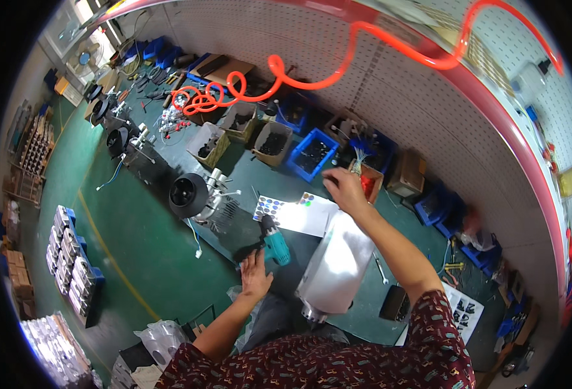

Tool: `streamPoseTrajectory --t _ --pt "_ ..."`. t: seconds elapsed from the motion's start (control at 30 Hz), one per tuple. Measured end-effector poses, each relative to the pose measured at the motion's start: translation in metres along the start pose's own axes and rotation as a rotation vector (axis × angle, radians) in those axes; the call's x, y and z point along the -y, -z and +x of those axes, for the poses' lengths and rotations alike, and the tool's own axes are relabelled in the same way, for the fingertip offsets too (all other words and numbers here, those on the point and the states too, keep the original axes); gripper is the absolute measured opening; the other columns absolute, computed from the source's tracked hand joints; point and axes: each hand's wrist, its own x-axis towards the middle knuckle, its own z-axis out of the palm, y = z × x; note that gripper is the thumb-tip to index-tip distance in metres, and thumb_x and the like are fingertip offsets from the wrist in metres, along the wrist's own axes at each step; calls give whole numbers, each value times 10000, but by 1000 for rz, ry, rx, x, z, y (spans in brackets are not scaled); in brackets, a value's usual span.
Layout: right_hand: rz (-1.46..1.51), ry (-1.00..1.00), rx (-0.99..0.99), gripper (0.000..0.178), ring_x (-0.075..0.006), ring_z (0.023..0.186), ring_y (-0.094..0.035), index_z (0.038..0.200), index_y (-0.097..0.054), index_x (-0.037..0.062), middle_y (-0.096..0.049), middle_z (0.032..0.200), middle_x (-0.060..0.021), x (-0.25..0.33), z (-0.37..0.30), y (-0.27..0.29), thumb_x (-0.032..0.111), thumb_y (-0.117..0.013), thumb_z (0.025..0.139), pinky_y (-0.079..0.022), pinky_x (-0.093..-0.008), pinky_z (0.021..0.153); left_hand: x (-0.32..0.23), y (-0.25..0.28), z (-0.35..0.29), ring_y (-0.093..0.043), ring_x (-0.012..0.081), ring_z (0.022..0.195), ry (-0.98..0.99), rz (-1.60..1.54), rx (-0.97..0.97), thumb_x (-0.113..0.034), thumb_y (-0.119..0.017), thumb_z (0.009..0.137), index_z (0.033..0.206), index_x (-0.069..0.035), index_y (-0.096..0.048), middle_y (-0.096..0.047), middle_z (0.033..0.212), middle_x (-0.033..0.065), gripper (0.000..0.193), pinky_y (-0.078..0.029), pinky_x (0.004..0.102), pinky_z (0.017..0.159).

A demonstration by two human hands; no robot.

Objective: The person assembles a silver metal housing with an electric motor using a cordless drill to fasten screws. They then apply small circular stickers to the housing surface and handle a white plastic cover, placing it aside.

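The person's patterned dark-red sleeves (438,337) are nearest, above grey trousers (266,321). A silver case (338,266) lies on the green bench (361,318) just in front of the body, slanting away, with dark fittings at its near end. The left hand (255,275) is at the teal drill (277,246), left of the case, its fingers spread and overlapping the drill's dark lower end; whether they grip it cannot be told. The drill's black chuck points away from the body. Right of the case are a wrench (381,267) and a small dark box (395,303).

The right forearm passes over the case's right side. The right hand (344,189) is raised beyond the case's far end, fingers curled in together; whether they hold anything cannot be told. Just right of it is a box of red parts (368,183), and below it a white sheet (308,217) with round stickers.

Further left stands a finned motor with a black fan (188,194). Beyond are a blue tray (313,154) and open cartons (273,142) of dark parts. A red coiled hose (279,78) hangs before the perforated wall (234,32).
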Motion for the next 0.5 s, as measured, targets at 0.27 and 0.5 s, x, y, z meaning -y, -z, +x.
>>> streamPoseTrajectory --t 0.27,0.5 --pt "-333 190 261 204 -389 1034 -652 1035 -716 42 -694 1039 -172 -27 159 -153 80 -664 842 -524 -483 926 29 -4 30 -484 416 1247 -89 -61 13 -114 -723 765 1490 -58 -402 -515 1343 208 795 -375 545 1071" --pt "-599 -150 900 647 -310 1335 -550 1411 -570 191 -583 1434 -123 -114 234 -212 251 -810 813 -460 -382 1104 28 -7 46 -536 397 1119 -138 -94 10 -126 -758 770 1512 -73 -374 -547 1203 185 836 -439 540 953"
